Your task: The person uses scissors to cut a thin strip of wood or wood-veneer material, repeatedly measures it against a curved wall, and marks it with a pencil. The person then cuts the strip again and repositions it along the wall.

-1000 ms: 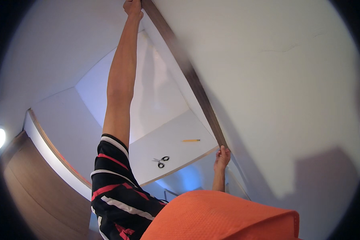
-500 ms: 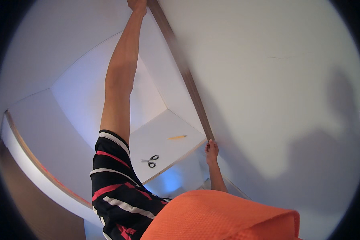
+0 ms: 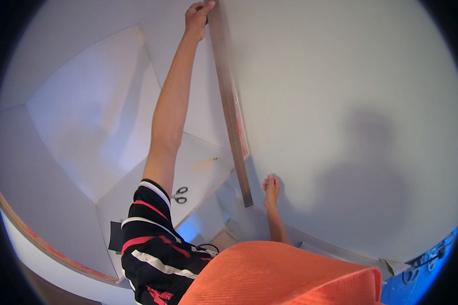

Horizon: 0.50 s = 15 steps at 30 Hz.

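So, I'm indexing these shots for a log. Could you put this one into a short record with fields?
Left grip: holding the brown strip toward its upper part
Right grip: apart from the strip, beside its lower end; contents unclear
Surface: white shelf
On it: black-handled scissors; yellow pencil
Clothing: black sleeve with red and white stripes
Foreground: orange textured fabric

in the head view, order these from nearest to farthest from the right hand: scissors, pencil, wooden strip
From the right hand, as the head view shows it:
1. wooden strip: its lower end is just left of the hand, apart from it
2. pencil: farther left, on the white shelf
3. scissors: farthest left, on the same shelf, beside the striped sleeve
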Tool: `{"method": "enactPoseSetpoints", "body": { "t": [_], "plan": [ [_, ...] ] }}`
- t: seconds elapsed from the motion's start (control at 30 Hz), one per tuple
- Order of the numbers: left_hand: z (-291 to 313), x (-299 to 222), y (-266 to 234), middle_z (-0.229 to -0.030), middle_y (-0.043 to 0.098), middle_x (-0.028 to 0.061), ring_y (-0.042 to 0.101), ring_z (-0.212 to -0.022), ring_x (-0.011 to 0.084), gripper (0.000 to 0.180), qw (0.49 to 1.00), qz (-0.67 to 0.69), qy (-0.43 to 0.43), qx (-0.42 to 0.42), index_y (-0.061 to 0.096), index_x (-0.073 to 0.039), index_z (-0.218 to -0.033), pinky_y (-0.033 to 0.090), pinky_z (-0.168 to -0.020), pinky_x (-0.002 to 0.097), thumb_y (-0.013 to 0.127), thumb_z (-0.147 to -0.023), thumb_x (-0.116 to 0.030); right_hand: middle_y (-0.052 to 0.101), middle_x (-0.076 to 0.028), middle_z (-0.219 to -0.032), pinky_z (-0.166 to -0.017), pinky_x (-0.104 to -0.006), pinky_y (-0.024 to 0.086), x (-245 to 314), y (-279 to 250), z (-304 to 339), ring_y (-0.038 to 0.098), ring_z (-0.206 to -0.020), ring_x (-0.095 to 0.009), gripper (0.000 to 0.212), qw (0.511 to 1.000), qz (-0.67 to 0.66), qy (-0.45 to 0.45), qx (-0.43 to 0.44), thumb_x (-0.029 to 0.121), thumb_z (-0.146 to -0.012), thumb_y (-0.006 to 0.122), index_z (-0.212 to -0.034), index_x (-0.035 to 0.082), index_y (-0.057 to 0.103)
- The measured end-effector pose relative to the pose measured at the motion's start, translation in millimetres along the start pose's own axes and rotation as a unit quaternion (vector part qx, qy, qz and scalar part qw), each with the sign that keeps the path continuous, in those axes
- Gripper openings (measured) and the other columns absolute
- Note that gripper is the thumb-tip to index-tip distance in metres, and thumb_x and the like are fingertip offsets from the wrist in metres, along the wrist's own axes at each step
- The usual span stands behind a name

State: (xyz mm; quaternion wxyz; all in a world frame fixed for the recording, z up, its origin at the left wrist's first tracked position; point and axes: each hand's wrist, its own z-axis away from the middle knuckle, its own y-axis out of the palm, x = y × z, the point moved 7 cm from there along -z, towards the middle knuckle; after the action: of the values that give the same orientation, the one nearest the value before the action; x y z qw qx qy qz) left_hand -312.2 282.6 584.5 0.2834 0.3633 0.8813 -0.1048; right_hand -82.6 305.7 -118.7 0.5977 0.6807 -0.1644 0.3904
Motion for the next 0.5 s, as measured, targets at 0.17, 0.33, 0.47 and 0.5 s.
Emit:
{"method": "enactPoseSetpoints", "body": {
  "t": [0.17, 0.33, 0.47, 0.5],
  "plan": [
    [130, 2, 20, -0.089, 0.063, 0.0012, 0.059, -0.08, 0.0095, 0.026, 0.987, 0.148, 0.068, -0.001, 0.061, -0.007, -0.106, 0.049, -0.074, 0.0252, 0.077, -0.093, -0.022, 0.059, -0.002, -0.093, -0.078, -0.0277, 0.048, 130, 50, 36, 0.056, -0.082, -0.011, 0.023, 0.978, 0.094, -0.179, 0.045, 0.027, -0.107, 0.058, -0.11, 0.005, 0.06],
    [277, 26, 34, -0.087, 0.058, -0.0033, 0.055, -0.081, 0.0055, 0.028, 0.97, 0.242, -0.016, -0.009, 0.053, -0.011, -0.101, 0.046, -0.072, 0.0232, 0.079, -0.092, -0.01, 0.06, -0.009, -0.114, -0.096, -0.0329, 0.046, 225, 121, 84, 0.057, -0.104, -0.016, 0.039, 0.91, 0.243, -0.322, 0.097, 0.021, -0.104, 0.059, -0.134, -0.002, 0.053],
    [366, 44, 37, -0.086, 0.056, -0.0035, 0.053, -0.076, 0.0055, 0.025, 0.949, 0.305, -0.062, -0.056, 0.052, -0.01, -0.099, 0.046, -0.07, 0.0238, 0.076, -0.094, -0.01, 0.066, -0.012, -0.115, -0.096, -0.0337, 0.049, 212, 152, 104, 0.061, -0.107, -0.017, 0.036, 0.924, 0.215, -0.223, 0.224, 0.024, -0.104, 0.063, -0.129, 0.0, 0.057],
    [381, 48, 35, -0.085, 0.056, -0.0036, 0.052, -0.074, 0.0056, 0.025, 0.944, 0.318, -0.065, -0.067, 0.051, -0.01, -0.097, 0.046, -0.069, 0.0241, 0.076, -0.094, -0.01, 0.068, -0.011, -0.11, -0.093, -0.0325, 0.05, 202, 149, 106, 0.063, -0.102, -0.016, 0.033, 0.933, 0.229, -0.182, 0.211, 0.023, -0.103, 0.064, -0.127, 0.001, 0.058]
  ]
}}
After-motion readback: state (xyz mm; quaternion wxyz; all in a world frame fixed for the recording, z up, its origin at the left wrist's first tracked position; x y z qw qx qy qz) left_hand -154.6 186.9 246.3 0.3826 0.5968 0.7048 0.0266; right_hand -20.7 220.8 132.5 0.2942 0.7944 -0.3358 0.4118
